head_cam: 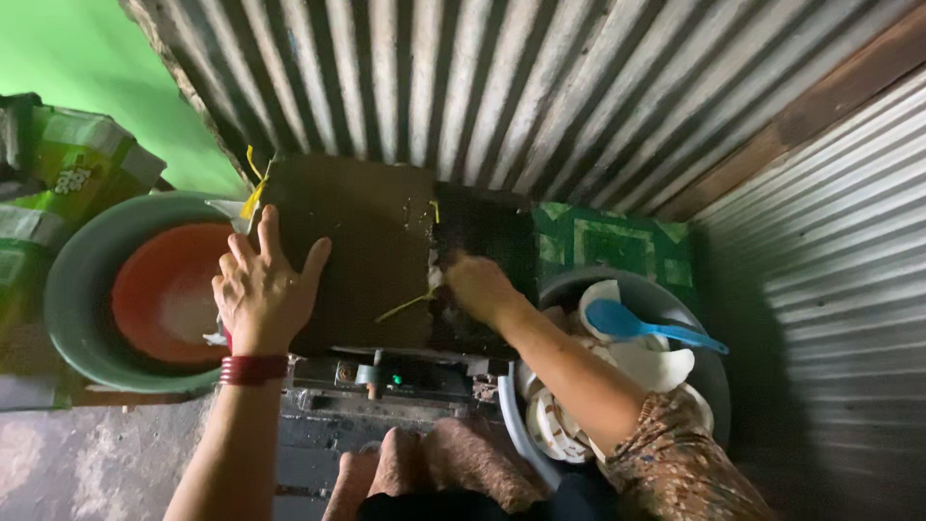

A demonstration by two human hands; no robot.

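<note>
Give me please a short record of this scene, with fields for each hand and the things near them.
left hand: left hand lies flat, fingers spread, on the dark machine top
right hand: right hand is closed at the machine's dark opening; what it holds is unclear
left side: grey basin with an orange bowl inside
right side: metal bowl holding white pieces and a blue spoon
wall: corrugated metal sheet

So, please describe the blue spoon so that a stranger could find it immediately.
Find the grey basin low on the right, beside the corrugated metal wall. It holds white pieces; the blue spoon lies on top, just beyond the right hand. It is the only blue thing there.
</note>
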